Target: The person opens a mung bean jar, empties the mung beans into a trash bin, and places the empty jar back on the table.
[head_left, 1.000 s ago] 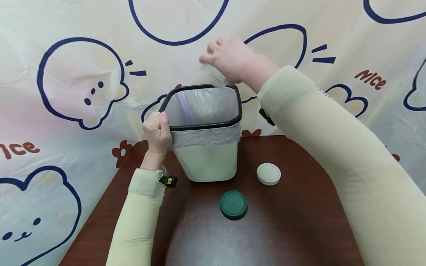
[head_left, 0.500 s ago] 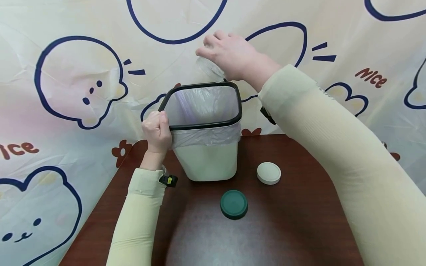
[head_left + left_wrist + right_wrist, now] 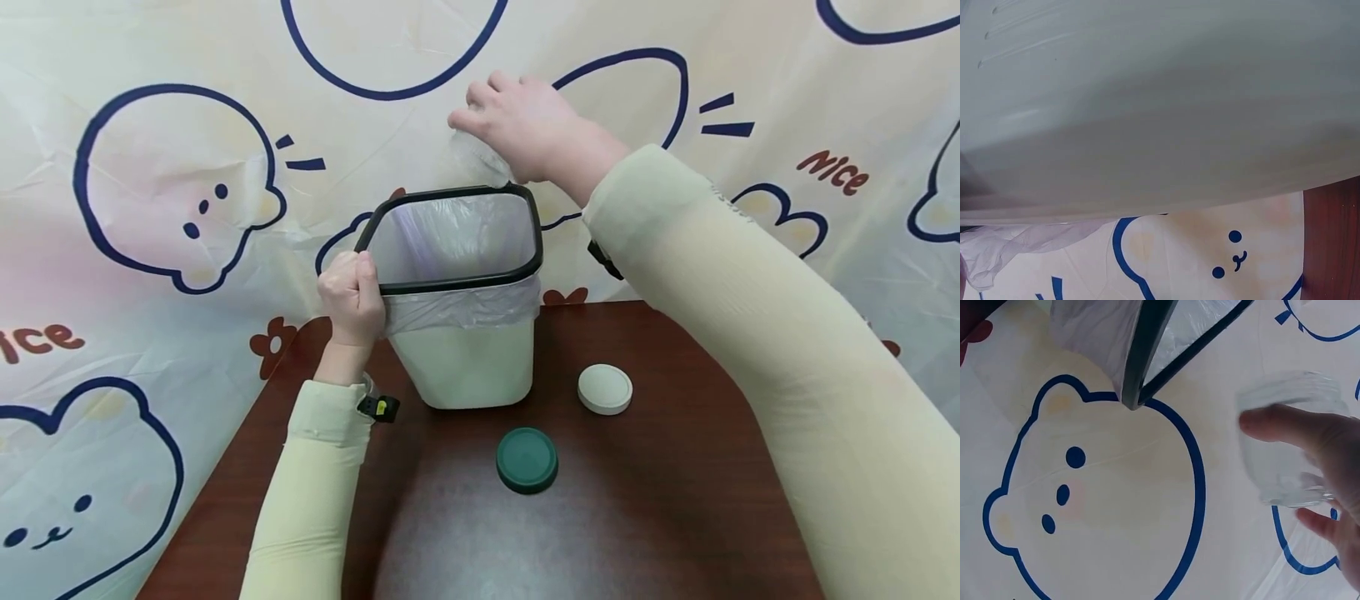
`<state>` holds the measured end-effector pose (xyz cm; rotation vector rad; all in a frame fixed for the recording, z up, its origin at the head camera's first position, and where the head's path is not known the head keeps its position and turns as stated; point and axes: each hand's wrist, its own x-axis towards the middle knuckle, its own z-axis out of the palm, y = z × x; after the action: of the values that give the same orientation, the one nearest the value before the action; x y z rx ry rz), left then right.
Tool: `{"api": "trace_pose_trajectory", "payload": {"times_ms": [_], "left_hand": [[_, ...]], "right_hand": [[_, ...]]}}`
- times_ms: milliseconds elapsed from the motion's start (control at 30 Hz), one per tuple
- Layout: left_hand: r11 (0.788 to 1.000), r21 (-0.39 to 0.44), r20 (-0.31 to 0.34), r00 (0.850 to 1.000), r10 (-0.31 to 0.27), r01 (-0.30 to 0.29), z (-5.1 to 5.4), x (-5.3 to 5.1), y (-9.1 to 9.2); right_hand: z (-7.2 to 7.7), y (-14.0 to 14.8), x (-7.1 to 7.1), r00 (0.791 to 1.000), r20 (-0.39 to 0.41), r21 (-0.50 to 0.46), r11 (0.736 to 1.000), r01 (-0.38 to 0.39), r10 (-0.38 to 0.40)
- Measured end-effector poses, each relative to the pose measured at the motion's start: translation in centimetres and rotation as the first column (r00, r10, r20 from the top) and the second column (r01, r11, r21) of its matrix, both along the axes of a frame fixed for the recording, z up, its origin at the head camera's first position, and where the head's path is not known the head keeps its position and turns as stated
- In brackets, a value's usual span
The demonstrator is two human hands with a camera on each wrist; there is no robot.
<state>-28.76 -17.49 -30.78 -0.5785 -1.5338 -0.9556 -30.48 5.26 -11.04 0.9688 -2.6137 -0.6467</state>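
Note:
In the head view, my left hand (image 3: 352, 296) grips the left side of the black rim (image 3: 457, 287) of a pale trash bin (image 3: 472, 367). A thin translucent bag (image 3: 450, 237) lines the bin and folds over its outside. Above the far right part of the rim, my right hand (image 3: 521, 129) holds a clear glass jar (image 3: 477, 158), tilted. The right wrist view shows this glass jar (image 3: 1263, 462) with thumb and fingers around it; I see no lid on it. The bin's pale wall (image 3: 1166, 125) fills most of the left wrist view.
A green lid (image 3: 527, 460) lies on the dark reddish-brown table (image 3: 637, 517) in front of the bin. Right of the bin is a white lid (image 3: 604, 389). A patterned plastic sheet (image 3: 187, 333) hangs behind and left of the table.
My right hand has risen slightly with the glass jar, then shifted a little to the right. The left hand keeps its grip on the bin's rim, and both lids stay put.

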Motion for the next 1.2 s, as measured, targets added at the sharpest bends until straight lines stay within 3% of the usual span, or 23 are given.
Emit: {"api": "trace_pose_trajectory", "payload": {"times_ms": [133,233,333,533,733,967,1200], "left_hand": [[1.000,0.002,-0.022,1.000,-0.008,0.008,0.0,-0.2,0.1],[1.000,0.001,-0.034,0.999,-0.012,0.012,0.0,-0.4,0.1],[1.000,-0.002,-0.034,0.999,-0.006,0.006,0.0,-0.4,0.0],[1.000,-0.011,-0.016,1.000,0.005,-0.006,-0.2,-0.3,0.1],[1.000,-0.016,-0.011,1.000,0.005,-0.006,-0.2,-0.2,0.1],[1.000,-0.017,-0.003,1.000,0.011,-0.011,-0.2,-0.3,0.1],[1.000,-0.018,0.002,1.000,0.010,-0.010,-0.2,-0.2,0.0]], "right_hand": [[0.4,-0.1,0.1,0.997,-0.079,-0.022,1.000,-0.013,0.011],[0.5,-0.2,0.2,0.996,-0.087,-0.027,0.999,-0.018,0.016],[0.2,-0.2,0.2,0.997,-0.069,-0.005,0.999,-0.035,0.035],[-0.8,-0.4,0.1,0.996,0.055,0.038,0.997,-0.068,0.066],[-0.7,-0.6,0.0,0.996,-0.006,-0.064,0.994,-0.086,0.086],[-0.6,-0.4,-0.1,0.999,0.029,0.069,0.997,-0.030,0.028],[-0.7,0.2,-0.3,0.999,-0.002,0.015,0.999,-0.049,0.049]]}}
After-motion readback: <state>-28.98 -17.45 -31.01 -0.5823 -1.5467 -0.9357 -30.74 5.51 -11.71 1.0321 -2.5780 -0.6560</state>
